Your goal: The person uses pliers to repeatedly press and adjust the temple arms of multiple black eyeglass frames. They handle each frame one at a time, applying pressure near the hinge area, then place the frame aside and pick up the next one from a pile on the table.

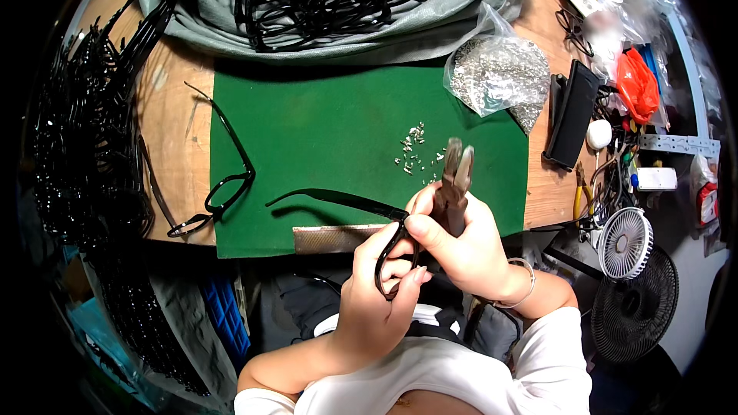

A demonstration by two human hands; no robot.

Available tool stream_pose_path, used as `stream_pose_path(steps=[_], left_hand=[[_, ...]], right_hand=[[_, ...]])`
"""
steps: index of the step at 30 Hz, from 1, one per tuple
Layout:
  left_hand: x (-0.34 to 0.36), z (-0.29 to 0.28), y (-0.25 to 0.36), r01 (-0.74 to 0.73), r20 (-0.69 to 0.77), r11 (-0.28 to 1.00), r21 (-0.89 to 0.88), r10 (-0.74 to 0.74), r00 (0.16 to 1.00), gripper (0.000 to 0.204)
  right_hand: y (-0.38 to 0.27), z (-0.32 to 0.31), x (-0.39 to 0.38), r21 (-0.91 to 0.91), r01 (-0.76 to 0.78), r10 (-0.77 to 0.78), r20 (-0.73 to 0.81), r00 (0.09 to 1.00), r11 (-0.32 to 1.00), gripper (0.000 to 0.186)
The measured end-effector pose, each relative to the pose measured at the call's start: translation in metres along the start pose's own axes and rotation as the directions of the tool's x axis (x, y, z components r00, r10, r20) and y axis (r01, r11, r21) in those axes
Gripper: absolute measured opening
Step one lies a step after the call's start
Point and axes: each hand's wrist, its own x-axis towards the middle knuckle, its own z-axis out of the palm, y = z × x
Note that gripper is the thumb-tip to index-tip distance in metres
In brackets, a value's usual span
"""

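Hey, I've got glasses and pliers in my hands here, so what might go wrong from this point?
The pliers in your right hand are close to the black glasses in your left hand, so a slip might scratch the glossy surface.

The tiny silver pieces lie loose on the green mat; a brush of the hand could scatter them.

The other glasses lie partly off the mat near the table's front edge and might get knocked down.

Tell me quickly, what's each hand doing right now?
Left hand: closed, holding a black glasses frame.
Right hand: closed around metal pliers, its thumb also at the frame.
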Motion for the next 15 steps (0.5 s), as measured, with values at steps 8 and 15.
stream_pose_path(steps=[8,15], left_hand=[[-0.002,-0.013,0.018,0.141,0.149,0.966,-0.217,-0.110,0.983,0.052],[-0.006,-0.023,0.043,0.281,0.247,0.889,-0.363,-0.198,0.948,0.052]], right_hand=[[-0.009,-0.005,0.001,0.258,-0.291,0.246,0.191,0.950,0.922,0.019],[-0.016,-0.003,0.000,0.342,-0.346,0.225,0.346,0.911,0.874,0.024]])
